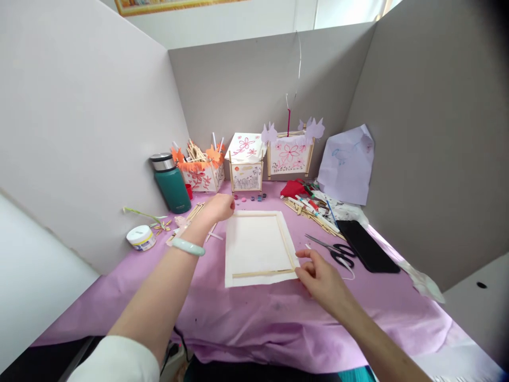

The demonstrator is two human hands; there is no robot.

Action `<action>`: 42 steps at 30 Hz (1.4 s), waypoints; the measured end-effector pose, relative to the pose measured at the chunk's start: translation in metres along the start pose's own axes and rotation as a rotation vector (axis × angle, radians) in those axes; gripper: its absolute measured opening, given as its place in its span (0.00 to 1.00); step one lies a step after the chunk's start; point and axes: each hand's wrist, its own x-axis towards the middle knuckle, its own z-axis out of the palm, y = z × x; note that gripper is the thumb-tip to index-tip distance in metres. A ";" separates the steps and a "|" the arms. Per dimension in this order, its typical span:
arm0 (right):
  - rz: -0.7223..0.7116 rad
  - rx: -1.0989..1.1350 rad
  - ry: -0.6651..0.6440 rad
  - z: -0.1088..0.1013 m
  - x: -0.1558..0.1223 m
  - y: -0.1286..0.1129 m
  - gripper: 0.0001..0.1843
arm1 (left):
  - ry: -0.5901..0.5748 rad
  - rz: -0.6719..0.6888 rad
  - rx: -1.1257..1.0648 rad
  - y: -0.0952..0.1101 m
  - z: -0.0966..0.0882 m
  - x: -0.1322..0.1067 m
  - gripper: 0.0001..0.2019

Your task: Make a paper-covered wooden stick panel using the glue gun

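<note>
A white sheet [258,244] with thin sticks [254,274] lies on the tabletop [254,313]; left hand [221,207] curled at its far-left corner, whether gripping I cannot tell; right hand [317,270] pinching its near-right corner; jar label [143,244] unreadable.

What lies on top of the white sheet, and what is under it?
On the white sheet, thin wooden sticks run along the far, right and near edges. Purple cloth shows around it; whatever lies directly beneath is covered and cannot be seen.
</note>
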 end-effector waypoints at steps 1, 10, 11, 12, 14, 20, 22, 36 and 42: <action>0.002 -0.069 0.013 0.004 -0.003 0.001 0.16 | -0.013 -0.001 0.013 0.006 0.005 0.006 0.10; 0.088 -0.482 0.053 -0.010 -0.007 0.015 0.12 | 0.092 -0.073 0.034 0.024 0.052 -0.049 0.13; 0.085 -0.490 0.054 -0.011 -0.006 0.015 0.12 | 0.100 -0.080 0.023 0.023 0.056 -0.064 0.13; 0.078 -0.505 0.054 -0.010 -0.005 0.014 0.13 | 0.107 -0.089 0.005 0.023 0.061 -0.080 0.13; 0.063 -0.549 0.052 -0.007 -0.003 0.011 0.16 | 0.152 -0.129 -0.120 0.022 0.073 -0.110 0.12; 0.051 -0.672 0.054 0.004 0.001 0.009 0.17 | 0.364 0.032 -0.520 0.022 0.107 -0.166 0.10; 0.060 -0.698 0.052 0.005 0.002 0.009 0.16 | 0.381 0.079 -0.550 0.022 0.114 -0.172 0.10; -0.052 -0.587 0.137 0.002 -0.012 0.018 0.09 | 0.332 0.202 -0.436 0.019 0.111 -0.162 0.10; 0.097 -0.498 -0.001 -0.001 -0.005 0.005 0.09 | 0.284 0.242 -0.301 0.024 0.110 -0.149 0.14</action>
